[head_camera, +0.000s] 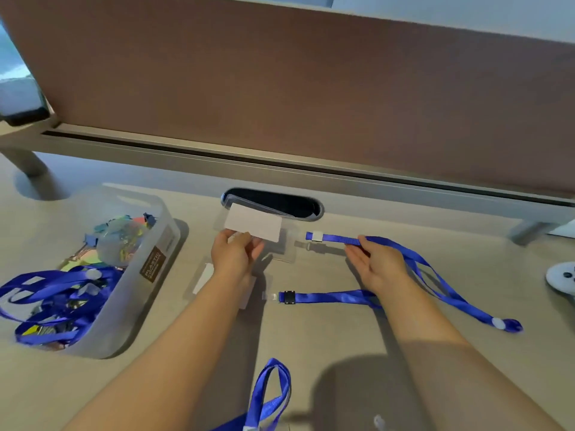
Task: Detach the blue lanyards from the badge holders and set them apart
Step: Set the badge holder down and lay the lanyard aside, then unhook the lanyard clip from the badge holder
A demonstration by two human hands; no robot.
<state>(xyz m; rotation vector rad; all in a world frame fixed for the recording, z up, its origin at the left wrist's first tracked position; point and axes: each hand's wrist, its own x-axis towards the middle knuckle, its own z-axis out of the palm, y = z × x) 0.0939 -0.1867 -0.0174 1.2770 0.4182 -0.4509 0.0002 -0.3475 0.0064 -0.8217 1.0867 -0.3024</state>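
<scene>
My left hand [236,253] grips the near edge of a clear badge holder [253,227] with a white card inside, held over the desk's middle. My right hand [378,262] pinches the strap of a blue lanyard [413,259]; its white clip end [317,236] hangs just right of the holder, apart from it. A second blue lanyard [329,297] with a black buckle lies flat near my right wrist. Another clear badge holder [203,278] lies under my left forearm. A third blue lanyard [269,396] loops at the desk's front edge.
A translucent plastic bin [146,269] at the left holds clips, badges and several tangled blue lanyards [59,293]. An oval cable slot [273,203] opens behind the holder. A brown partition [311,88] walls the back. A white device [563,278] sits at the right edge.
</scene>
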